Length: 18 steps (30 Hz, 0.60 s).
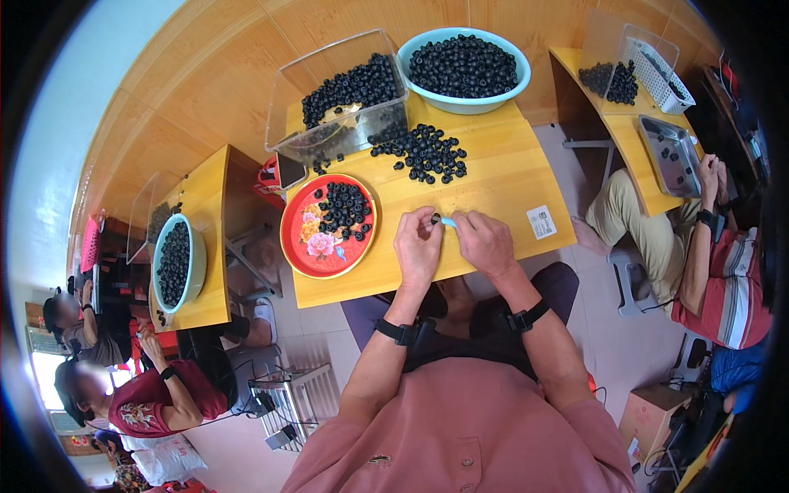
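Note:
Over the front part of the yellow table [493,181], my two hands meet in front of my body. My left hand [417,245] pinches a small black round part [436,218] between its fingertips. In my right hand [486,245] is a small tool with a light blue handle [448,222], its tip against or just beside the black part; the tip itself is too small to make out. Left of my hands stands a red floral plate [294,246] with several of the same black parts on it. A loose pile of black parts [427,152] lies beyond my hands.
At the back of the table stand a clear plastic bin [283,123] and a light blue basin [403,57], both holding black parts. A white label [542,222] is on the right side. People sit at neighbouring tables left and right, with a basin [197,275] and metal tray [655,156].

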{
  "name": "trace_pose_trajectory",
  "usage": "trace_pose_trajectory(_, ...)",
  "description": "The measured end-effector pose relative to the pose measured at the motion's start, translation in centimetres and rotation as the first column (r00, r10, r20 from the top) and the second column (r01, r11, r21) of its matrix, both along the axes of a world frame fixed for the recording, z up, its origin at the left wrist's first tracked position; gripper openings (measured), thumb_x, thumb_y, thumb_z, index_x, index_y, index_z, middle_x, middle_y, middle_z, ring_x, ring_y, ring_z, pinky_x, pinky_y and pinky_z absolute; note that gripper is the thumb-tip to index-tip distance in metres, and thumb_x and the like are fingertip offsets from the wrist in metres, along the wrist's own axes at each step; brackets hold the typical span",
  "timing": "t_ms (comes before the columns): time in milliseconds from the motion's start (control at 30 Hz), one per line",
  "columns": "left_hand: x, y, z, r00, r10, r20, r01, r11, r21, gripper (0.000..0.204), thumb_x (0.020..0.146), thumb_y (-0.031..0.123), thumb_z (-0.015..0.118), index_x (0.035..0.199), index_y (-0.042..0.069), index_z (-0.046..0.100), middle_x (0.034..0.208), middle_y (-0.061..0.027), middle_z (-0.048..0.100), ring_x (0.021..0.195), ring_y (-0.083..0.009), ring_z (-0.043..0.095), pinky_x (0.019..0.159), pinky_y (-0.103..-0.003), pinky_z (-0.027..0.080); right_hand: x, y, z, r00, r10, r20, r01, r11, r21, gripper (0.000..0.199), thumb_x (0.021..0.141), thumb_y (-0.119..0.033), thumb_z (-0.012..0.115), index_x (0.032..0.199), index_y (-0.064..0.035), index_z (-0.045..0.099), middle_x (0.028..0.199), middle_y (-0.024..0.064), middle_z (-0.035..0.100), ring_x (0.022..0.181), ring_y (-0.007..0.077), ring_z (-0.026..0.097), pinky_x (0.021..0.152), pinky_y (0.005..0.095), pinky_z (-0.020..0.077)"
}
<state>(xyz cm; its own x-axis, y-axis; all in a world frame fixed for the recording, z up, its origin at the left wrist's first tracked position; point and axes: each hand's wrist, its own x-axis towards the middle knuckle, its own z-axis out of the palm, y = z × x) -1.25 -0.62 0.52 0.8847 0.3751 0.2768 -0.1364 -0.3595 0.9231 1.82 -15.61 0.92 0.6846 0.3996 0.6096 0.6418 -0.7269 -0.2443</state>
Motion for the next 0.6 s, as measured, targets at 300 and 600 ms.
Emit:
trace_pose_trajectory(300, 0.1, -0.1, -0.1, 0.999, -0.017, -0.027, 0.015, 0.998, -0.068, 0.029, 0.087, -0.006, 0.075, 0.113, -0.002, 0.065, 0.097, -0.0086, 0.069, 0.086, -0.0127, 0.069, 0.079, -0.026, 0.058, 0.0, 0.1, 0.2, 0.999, -0.007, -0.041, 0.006, 1.000, -0.017, 0.006, 0.090, -0.014, 0.065, 0.090, -0.0081, 0.064, 0.073, 0.0077, 0.058, 0.068, 0.0257, 0.067, 0.057, 0.0400, 0.0542)
trace_pose_trajectory(600, 0.1, 0.1, -1.1, 0.999, -0.005, -0.035, -0.001, 0.985, -0.170, 0.028, 0.088, -0.006, 0.074, 0.113, 0.000, 0.062, 0.099, -0.0100, 0.068, 0.088, -0.0158, 0.070, 0.078, -0.028, 0.059, 0.5, 0.2, -0.3, 0.991, -0.086, -0.104, 0.079, 0.995, -0.063, 0.009, 0.090, -0.015, 0.065, 0.094, -0.0074, 0.066, 0.075, 0.0088, 0.063, 0.069, 0.0282, 0.070, 0.057, 0.0414, 0.0564)
